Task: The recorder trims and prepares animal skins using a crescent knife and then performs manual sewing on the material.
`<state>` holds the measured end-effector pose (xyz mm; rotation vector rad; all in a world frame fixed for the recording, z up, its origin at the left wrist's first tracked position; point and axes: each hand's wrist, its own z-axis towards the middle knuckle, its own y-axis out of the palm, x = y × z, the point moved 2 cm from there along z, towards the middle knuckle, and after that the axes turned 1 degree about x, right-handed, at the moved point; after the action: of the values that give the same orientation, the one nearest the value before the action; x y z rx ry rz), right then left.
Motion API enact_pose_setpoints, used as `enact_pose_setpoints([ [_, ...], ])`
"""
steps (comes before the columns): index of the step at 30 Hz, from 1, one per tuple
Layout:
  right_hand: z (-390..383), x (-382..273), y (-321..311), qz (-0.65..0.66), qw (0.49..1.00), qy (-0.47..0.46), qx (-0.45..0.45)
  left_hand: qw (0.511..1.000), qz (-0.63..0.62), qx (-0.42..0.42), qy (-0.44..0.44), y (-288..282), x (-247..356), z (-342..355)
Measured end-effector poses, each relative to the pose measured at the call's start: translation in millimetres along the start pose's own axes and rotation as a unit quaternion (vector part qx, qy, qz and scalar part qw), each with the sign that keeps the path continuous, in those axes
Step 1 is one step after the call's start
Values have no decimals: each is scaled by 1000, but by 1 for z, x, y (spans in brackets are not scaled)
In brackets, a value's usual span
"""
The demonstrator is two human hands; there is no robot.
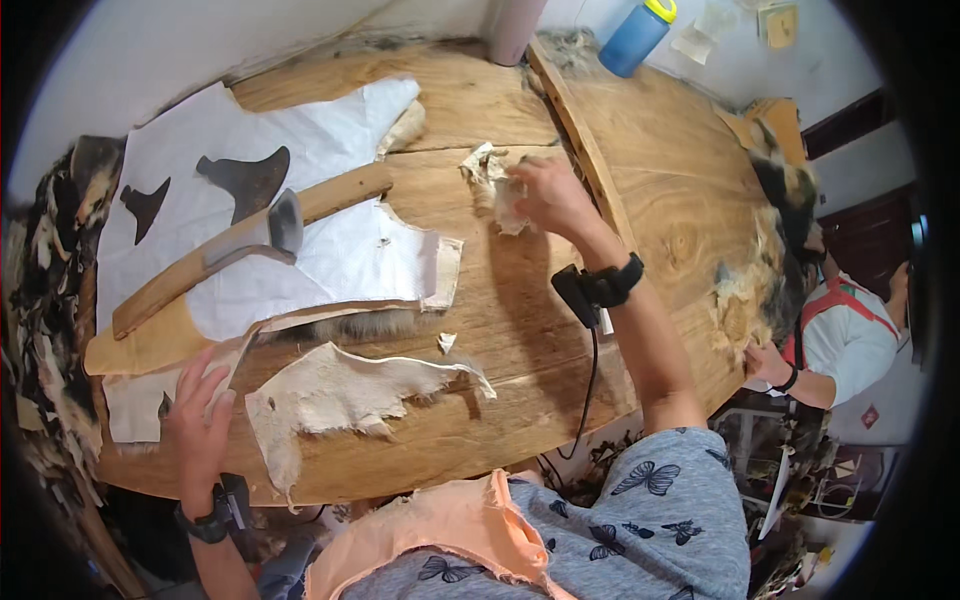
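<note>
One crumpled, cream-coloured hide scrap (494, 176) sits upper centre, its right edge clamped by fingers of the right hand (552, 196); likely light, limp, best pinched edgewise. Left hand (197, 422), lower left: fingers apart.

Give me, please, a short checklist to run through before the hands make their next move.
1. Right hand grips the torn pale scrap: cannot tell; its fingers are at the edge.
2. Left hand clear of the wooden-handled tool: ok, fingers spread.
3. Larger dark blade away from both hands: ok, on the white sheet.
4. Cable out of the way: not ok, it trails from the right wrist's black device over the table's front edge.
5. Co-worker's hand apart from the right hand: ok.
</note>
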<state>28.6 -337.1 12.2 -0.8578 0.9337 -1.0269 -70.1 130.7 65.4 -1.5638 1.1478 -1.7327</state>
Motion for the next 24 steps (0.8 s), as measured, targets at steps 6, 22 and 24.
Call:
enact_pose_setpoints([
  [6,-2,6,19,31,996,9,-80,998,-58,6,1,11,30,-4],
  [22,-158,-106,-50,-30,979,130,-156,984,-81,-57,149,-10,-48,-41],
  [24,-195,-122,-63,-34,976,131,-174,979,-89,-65,170,-7,-51,-39],
])
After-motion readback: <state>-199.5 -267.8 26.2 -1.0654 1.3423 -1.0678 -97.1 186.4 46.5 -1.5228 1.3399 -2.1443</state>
